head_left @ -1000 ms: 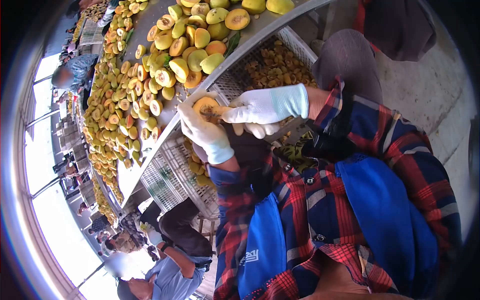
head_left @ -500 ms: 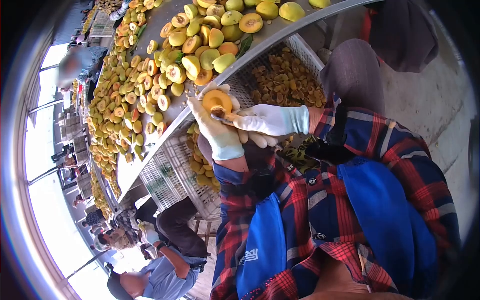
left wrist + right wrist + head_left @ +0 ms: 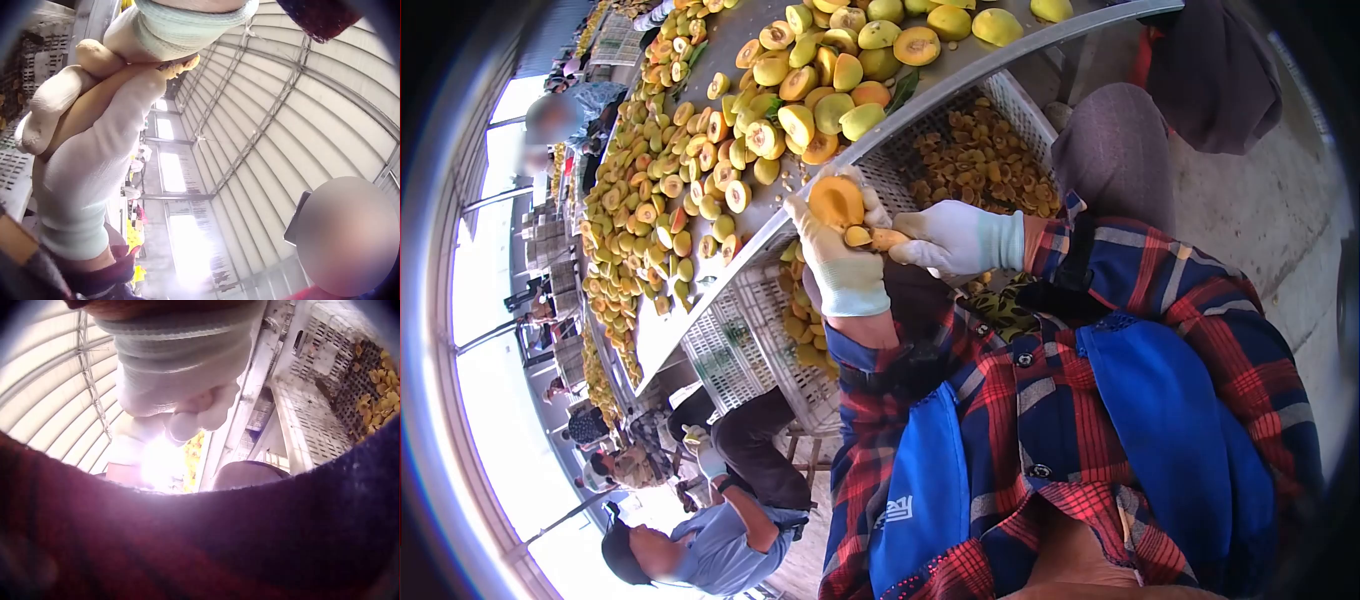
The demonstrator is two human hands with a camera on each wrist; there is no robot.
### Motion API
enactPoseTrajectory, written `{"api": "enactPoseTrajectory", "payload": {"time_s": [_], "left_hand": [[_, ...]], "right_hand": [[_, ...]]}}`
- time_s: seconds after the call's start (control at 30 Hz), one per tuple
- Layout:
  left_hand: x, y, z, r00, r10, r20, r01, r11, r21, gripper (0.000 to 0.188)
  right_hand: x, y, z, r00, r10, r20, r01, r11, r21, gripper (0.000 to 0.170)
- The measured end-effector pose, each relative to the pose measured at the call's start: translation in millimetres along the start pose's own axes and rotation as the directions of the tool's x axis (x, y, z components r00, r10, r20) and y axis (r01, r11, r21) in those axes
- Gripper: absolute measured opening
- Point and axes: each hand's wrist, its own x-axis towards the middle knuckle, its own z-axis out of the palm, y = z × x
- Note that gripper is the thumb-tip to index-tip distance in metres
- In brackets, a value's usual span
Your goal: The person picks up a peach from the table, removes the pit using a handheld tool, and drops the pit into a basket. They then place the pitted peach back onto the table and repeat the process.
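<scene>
In the head view a halved orange-fleshed fruit (image 3: pixel 836 202) lies cut side up in the gloved left hand (image 3: pixel 845 265), whose fingers curl round it. The gloved right hand (image 3: pixel 962 238) grips a small tool with a tan handle (image 3: pixel 887 239). At the fruit's lower edge is a small yellow-orange piece (image 3: pixel 858 236), beside the tool's end; the tool's tip cannot be made out. The left wrist view shows the left hand (image 3: pixel 94 150) near the right hand's glove (image 3: pixel 169 31). In the right wrist view, the right hand (image 3: pixel 181 381) has its fingers curled, the tool hidden.
A metal table (image 3: pixel 975 66) heaped with halved fruit (image 3: pixel 797 124) stands ahead and left. Below its edge sits a crate (image 3: pixel 1018 105) of brown-orange scraps (image 3: pixel 985 155). Another crate (image 3: pixel 765 310) holds fruit pieces (image 3: pixel 805 330). A person in a blue shirt (image 3: pixel 735 545) sits at lower left.
The right hand and tool have drawn back to the right from the fruit's hollow to its edge. The fruit's cut face, earlier tilted and partly covered, now shows more fully.
</scene>
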Motion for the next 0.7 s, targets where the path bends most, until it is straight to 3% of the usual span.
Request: {"api": "enactPoseTrajectory", "payload": {"time_s": [0.03,0.1,0.13,0.17,0.2,0.23,0.3,0.33,0.37,0.4,0.43,0.47,0.5,0.57,0.6,0.63,0.67,0.7], "left_hand": [[3,2,-3,1.000,0.001,0.001,-0.001,1.000,0.001,0.061],[9,8,-11,0.956,0.250,-0.151,-0.229,0.963,0.145,0.066],[10,12,-12,0.935,0.334,-0.119,-0.319,0.939,0.129,0.069],[15,18,-19,0.926,0.369,-0.080,-0.366,0.929,0.046,0.070],[15,24,-26,0.903,0.418,-0.102,-0.411,0.908,0.083,0.070],[12,31,-34,0.879,0.462,-0.120,-0.449,0.885,0.123,0.070],[-4,51,-53,0.785,0.599,-0.159,-0.502,0.765,0.404,0.070],[-8,63,-65,0.704,0.680,-0.204,-0.470,0.661,0.585,0.067],[-11,75,-77,0.610,0.761,-0.221,-0.400,0.537,0.742,0.064],[-14,87,-92,0.603,0.765,-0.228,-0.303,0.484,0.821,0.059],[-16,94,-102,0.595,0.768,-0.234,-0.196,0.422,0.885,0.054],[-13,93,-101,0.583,0.794,-0.173,-0.237,0.369,0.899,0.045],[-8,95,-99,0.586,0.793,-0.169,-0.238,0.367,0.899,0.045],[11,98,-92,0.712,0.679,0.178,-0.153,-0.097,0.983,0.039],[33,96,-85,0.746,0.626,0.225,-0.289,-0.001,0.957,0.040],[50,91,-77,0.798,0.567,0.206,-0.262,0.018,0.965,0.041],[78,89,-83,0.751,0.558,0.354,-0.281,-0.215,0.935,0.043],[89,86,-58,0.835,0.493,0.245,-0.193,-0.154,0.969,0.050]], "right_hand": [[-1,3,1,1.000,-0.001,-0.001,0.001,1.000,0.000,0.040],[-5,6,3,0.996,-0.028,-0.080,0.004,0.958,-0.287,0.043],[-4,7,1,0.996,-0.031,-0.079,0.007,0.957,-0.289,0.043],[-2,9,-3,0.983,0.165,-0.078,-0.181,0.924,-0.336,0.045],[0,11,-8,0.932,0.351,-0.088,-0.357,0.852,-0.383,0.047],[1,12,-11,0.933,0.347,-0.091,-0.355,0.854,-0.382,0.047],[-2,17,-21,0.874,0.444,-0.198,-0.486,0.813,-0.320,0.049],[-1,28,-19,0.897,0.311,-0.313,-0.410,0.850,-0.330,0.048],[1,23,-25,0.895,0.307,-0.323,-0.410,0.851,-0.328,0.048],[4,12,-32,0.852,0.476,-0.217,-0.462,0.880,0.113,0.047],[5,6,-34,0.817,0.576,-0.041,-0.472,0.706,0.528,0.046],[9,10,-34,0.856,0.504,0.113,-0.404,0.518,0.754,0.046],[8,12,-32,0.856,0.504,0.111,-0.402,0.516,0.757,0.046],[7,9,-26,0.897,0.406,0.176,-0.285,0.224,0.932,0.050],[7,10,-25,0.908,0.364,0.207,-0.272,0.137,0.952,0.053],[7,12,-23,0.908,0.368,0.202,-0.269,0.139,0.953,0.053],[8,15,-22,0.922,0.312,0.228,-0.262,0.071,0.962,0.053],[7,15,-23,0.935,0.253,0.248,-0.257,0.004,0.966,0.052]]}}
